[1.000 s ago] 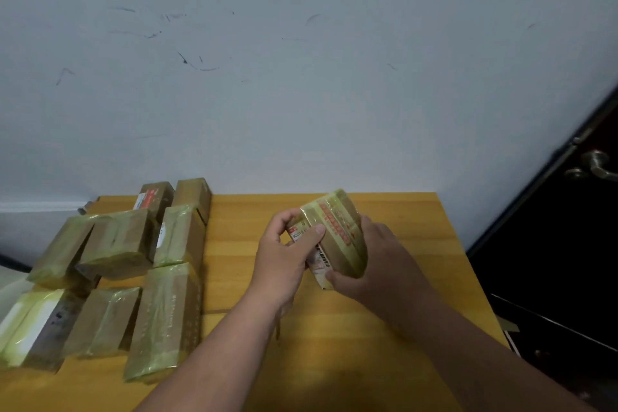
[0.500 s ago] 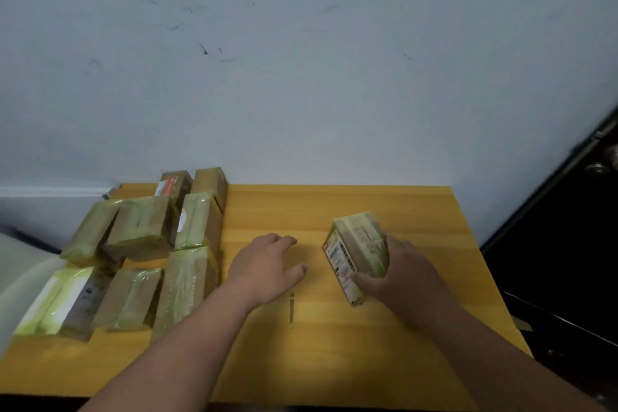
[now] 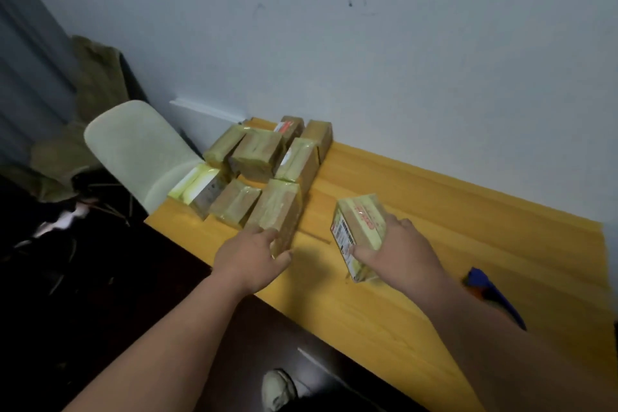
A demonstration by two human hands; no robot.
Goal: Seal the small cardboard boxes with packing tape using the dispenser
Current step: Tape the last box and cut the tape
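Observation:
A small tape-wrapped cardboard box (image 3: 359,227) with a barcode label and red print lies on the yellow wooden table (image 3: 468,244). My right hand (image 3: 398,251) grips it from the near right side, thumb at its label end. My left hand (image 3: 254,254) reaches to the nearest box (image 3: 276,207) of a cluster of several taped boxes (image 3: 257,154) at the table's left end, fingers around its near end. A blue and orange object (image 3: 491,291), perhaps the tape dispenser, lies blurred by my right forearm.
A pale chair (image 3: 137,147) stands left of the table, with olive cloth (image 3: 97,87) behind it. The wall (image 3: 401,60) runs along the table's far edge. My shoe (image 3: 277,390) shows on the dark floor below the near edge.
My right hand set the labelled box down on the table and keeps hold of it. My left hand let go and moved left to the nearest box of the cluster. The view swung left.

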